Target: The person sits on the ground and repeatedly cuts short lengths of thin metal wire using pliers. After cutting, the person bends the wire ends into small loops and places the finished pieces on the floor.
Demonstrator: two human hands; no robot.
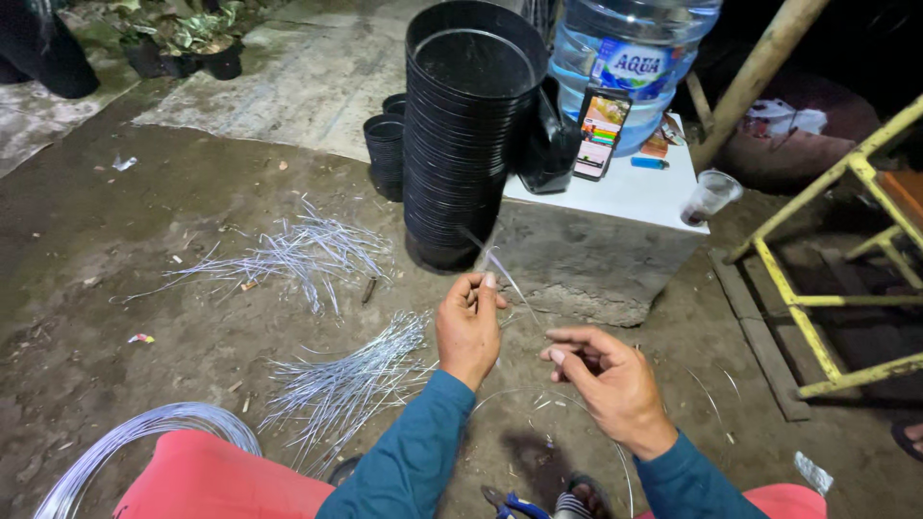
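Two hands worked thin wire over dirt floor. Left hand [468, 330] pinched short wire piece [504, 272] upright between fingertips, near tall stack of black pots [468, 135]. Right hand [606, 377], fingers curled, gripped long wire loop [615, 452]. Cut wire bundles [351, 384] lay left.

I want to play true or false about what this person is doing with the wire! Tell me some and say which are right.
1. The left hand pinches a thin wire piece. True.
2. The right hand holds the phone. False: the phone leans on the white block.
3. The black pots are stacked. True.
4. The cut wires lie in a basket. False: they lie on the dirt ground.
5. A wire coil sits at lower left. True.
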